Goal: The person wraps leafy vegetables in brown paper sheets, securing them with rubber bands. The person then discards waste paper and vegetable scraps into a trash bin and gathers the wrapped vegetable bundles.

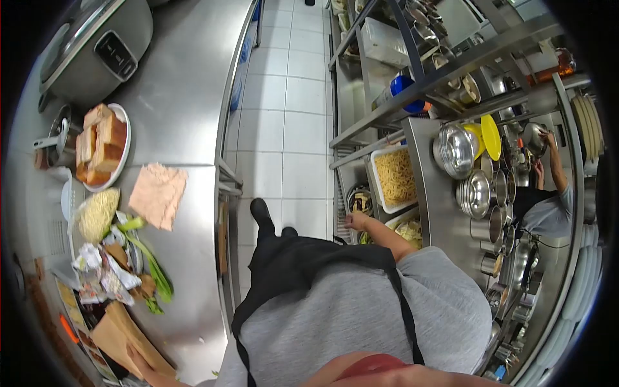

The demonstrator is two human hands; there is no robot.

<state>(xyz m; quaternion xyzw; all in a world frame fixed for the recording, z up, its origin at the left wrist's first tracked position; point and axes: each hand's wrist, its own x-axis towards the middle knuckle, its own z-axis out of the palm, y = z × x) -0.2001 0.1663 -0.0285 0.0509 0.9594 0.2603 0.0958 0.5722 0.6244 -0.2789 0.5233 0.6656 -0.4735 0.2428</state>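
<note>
At the lower left, my left hand [138, 360] is closed on a brown paper bag [115, 332] over the steel worktop [193, 271]. Just above the bag lies a pile of crumpled wrappers [106, 274] with green stalks [155, 264]. My right hand [356, 220] reaches out to the right with curled fingers; what it grips, if anything, I cannot make out. Beside it are a round container of dark and pale pieces [360, 201], a white tray of cut noodle-like strips [394, 177] and a container of pale greens [408, 232].
A bowl of bread chunks [103, 145], a clear bag of pale shreds [98, 215] and a flat pink sheet [159, 195] lie on the left worktop near a grey cooker [97, 51]. Steel bowls [454, 151] crowd the right shelf. Beyond, another person [548, 206] handles a metal bowl.
</note>
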